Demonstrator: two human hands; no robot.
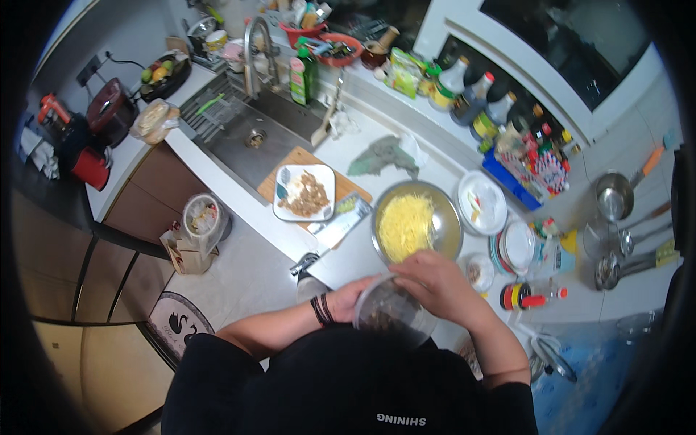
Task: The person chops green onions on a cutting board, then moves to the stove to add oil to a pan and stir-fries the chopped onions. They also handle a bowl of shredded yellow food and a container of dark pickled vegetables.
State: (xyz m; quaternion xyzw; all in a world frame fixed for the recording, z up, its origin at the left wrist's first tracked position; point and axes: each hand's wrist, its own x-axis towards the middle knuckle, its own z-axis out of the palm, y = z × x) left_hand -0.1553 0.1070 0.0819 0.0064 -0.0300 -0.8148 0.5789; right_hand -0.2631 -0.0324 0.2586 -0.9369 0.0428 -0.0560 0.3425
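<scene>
Close to my body is a translucent plastic container (389, 310) with dark contents that I cannot make out. My left hand (348, 300) grips its left side. On the far right part of its rim are the fingers of my right hand (435, 285), also holding it. Just beyond my right hand, a steel mixing bowl (450, 217) holds a heap of fine yellow shreds (405, 225). To its left, a square white plate (281, 209) of chopped brown and white food rests on a wooden cutting board (296, 155). A silver packet (340, 225) lies across the board's edge.
A steel sink (223, 147) with a tap (250, 60) is at the back left. White plates (483, 190), a small bowl (479, 272) and sauce bottles (516, 296) stand right of the mixing bowl. A grey-green cloth (383, 155) lies behind it. A lined bin (204, 217) stands on the floor.
</scene>
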